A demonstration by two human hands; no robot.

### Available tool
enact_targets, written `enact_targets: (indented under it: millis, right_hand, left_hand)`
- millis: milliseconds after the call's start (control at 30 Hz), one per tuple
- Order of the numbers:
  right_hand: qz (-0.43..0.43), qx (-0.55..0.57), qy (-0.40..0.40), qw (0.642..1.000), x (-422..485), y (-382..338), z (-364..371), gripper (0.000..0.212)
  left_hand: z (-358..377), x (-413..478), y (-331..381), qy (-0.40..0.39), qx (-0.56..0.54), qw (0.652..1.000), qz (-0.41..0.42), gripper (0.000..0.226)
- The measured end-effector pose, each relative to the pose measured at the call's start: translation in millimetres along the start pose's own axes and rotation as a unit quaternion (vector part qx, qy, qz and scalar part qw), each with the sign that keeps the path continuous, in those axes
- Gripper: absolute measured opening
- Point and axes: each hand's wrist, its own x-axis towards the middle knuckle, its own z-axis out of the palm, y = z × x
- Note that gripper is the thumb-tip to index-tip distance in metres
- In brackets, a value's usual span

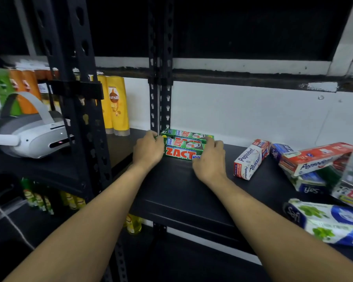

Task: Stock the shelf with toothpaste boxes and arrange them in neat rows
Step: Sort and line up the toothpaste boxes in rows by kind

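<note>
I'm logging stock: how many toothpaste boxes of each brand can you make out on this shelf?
ZACT boxes: 3
Pepsodent boxes: 2
Safi boxes: 3
Total: 8 readable; others at the right edge are unclear.

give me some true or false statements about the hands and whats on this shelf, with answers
1. Both the left hand and the right hand hold the green ZACT boxes. True.
2. The ZACT boxes sit at the right end of the shelf. False: they sit at its back left, beside the black upright post.
3. A Pepsodent box lies on the shelf to the right of the hands. True.
4. The Sunsilk bottles are blue. False: they are yellow.
5. A white headset lies on the neighbouring shelf to the left. True.
</note>
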Motion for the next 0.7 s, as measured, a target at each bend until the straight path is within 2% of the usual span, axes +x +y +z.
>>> enact_targets:
  millis: [167,267,500,700]
  right_hand:
    - [0.052,0.042,0.039,0.997,17,23,2,0.046]
    - [0.059,0.041,0.048,0.996,22,26,4,0.036]
    - [0.088,0.048,0.057,0.993,23,29,6,0.032]
    - [0.09,0.032,0.068,0.993,26,31,8,0.023]
  left_hand:
    - [11,18,-21,0.034,-0.047,0.998,-0.011,0.034]
    - [15,22,-26,0.052,-0.038,0.998,0.005,0.036]
    - [20,29,-33,0.105,-0.041,0.993,0.025,0.033]
    - [22,32,-36,0.105,-0.045,0.993,0.03,0.028]
